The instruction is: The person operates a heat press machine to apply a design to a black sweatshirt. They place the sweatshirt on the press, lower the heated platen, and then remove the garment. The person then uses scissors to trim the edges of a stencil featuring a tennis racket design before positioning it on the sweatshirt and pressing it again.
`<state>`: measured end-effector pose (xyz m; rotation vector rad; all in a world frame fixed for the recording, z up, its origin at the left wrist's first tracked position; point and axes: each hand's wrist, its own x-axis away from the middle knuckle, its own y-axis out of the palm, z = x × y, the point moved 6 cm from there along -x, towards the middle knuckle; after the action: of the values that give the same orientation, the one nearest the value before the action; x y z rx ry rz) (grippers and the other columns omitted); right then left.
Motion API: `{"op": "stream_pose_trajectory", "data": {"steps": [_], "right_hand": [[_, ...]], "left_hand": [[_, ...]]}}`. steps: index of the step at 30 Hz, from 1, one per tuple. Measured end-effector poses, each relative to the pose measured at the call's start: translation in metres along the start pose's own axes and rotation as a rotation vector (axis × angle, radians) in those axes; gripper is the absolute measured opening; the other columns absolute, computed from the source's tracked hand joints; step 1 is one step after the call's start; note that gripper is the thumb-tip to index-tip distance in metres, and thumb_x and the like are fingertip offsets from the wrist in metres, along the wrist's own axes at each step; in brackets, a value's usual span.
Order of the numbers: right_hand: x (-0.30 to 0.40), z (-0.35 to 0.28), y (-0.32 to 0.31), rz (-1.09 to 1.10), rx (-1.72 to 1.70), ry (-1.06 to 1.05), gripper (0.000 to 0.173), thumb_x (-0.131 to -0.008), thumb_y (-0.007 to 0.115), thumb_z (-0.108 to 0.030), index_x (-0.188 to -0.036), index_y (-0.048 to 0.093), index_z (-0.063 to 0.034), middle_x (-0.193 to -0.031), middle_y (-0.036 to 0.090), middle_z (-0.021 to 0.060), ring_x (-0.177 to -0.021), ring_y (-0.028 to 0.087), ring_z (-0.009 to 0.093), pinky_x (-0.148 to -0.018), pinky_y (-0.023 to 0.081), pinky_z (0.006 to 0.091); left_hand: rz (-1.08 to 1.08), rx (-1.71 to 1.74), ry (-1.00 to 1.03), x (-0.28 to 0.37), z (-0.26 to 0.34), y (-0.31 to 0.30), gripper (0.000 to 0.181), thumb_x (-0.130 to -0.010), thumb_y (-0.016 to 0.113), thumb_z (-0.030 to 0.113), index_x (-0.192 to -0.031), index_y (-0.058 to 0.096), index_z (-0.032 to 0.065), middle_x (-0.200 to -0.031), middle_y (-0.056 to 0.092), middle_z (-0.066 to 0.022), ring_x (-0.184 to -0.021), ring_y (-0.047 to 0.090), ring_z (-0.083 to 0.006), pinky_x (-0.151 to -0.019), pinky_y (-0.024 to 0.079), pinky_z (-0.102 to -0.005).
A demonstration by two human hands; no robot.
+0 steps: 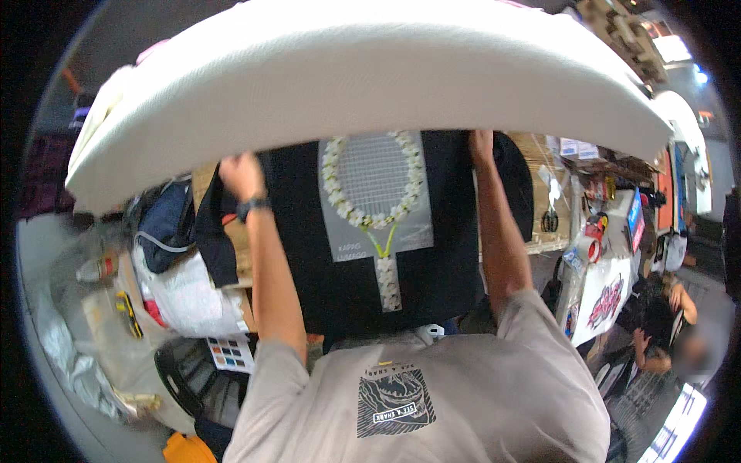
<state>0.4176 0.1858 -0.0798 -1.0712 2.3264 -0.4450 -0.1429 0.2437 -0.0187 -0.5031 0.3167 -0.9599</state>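
Observation:
A black T-shirt (pixel 457 249) lies spread before me, with a clear transfer film (pixel 347 231) on its front. The film bears a racket-shaped print (pixel 370 179) with white flowers round its rim and on its handle. My left hand (pixel 243 176) is closed on the shirt near its left sleeve. On the far right part of the shirt rests my right hand (pixel 483 147), its fingertips partly hidden by the large white curved cover (pixel 370 87) above. The far end of the shirt is hidden under that cover.
Scissors (pixel 550 221) lie on the wooden table (pixel 521 156) at right, near a tape roll (pixel 591 249). A navy bag (pixel 165 231) and a white plastic bag (pixel 185 301) are at left, with a yellow utility knife (pixel 128 314) and a black chair (pixel 185 376). Another person (pixel 654 324) is at lower right.

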Motion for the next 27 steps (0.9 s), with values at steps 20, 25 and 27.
{"op": "stream_pose_trajectory", "data": {"steps": [20,25,27], "right_hand": [[0.007,0.058,-0.047,0.324,-0.902,0.877,0.054,-0.085,0.069,-0.006,-0.131,0.049,0.0151,-0.124,0.062,0.0221,-0.113,0.061,0.030,-0.099,0.049,0.0430],[0.029,0.030,-0.030,0.340,-0.656,0.961,0.055,-0.087,0.069,-0.011,-0.131,0.047,0.0140,-0.124,0.059,0.0235,-0.116,0.059,0.029,-0.095,0.050,0.0398],[0.028,0.031,-0.032,0.341,-0.636,0.946,0.056,-0.088,0.067,-0.014,-0.133,0.046,0.0126,-0.126,0.057,0.0228,-0.118,0.057,0.029,-0.096,0.049,0.0400]], "left_hand": [[0.118,0.953,-0.255,-0.062,-0.062,-0.029,0.067,-0.097,0.055,0.053,-0.139,0.048,0.0012,-0.134,0.055,-0.0147,-0.121,0.055,-0.0301,-0.103,0.046,-0.0440],[0.209,0.886,-0.287,-0.062,-0.083,-0.038,0.064,-0.097,0.055,0.053,-0.136,0.050,0.0017,-0.131,0.057,-0.0138,-0.118,0.055,-0.0291,-0.101,0.047,-0.0438],[0.218,0.876,-0.302,-0.062,-0.084,-0.032,0.063,-0.097,0.055,0.052,-0.134,0.051,0.0018,-0.130,0.057,-0.0135,-0.117,0.056,-0.0287,-0.101,0.047,-0.0436]]}}
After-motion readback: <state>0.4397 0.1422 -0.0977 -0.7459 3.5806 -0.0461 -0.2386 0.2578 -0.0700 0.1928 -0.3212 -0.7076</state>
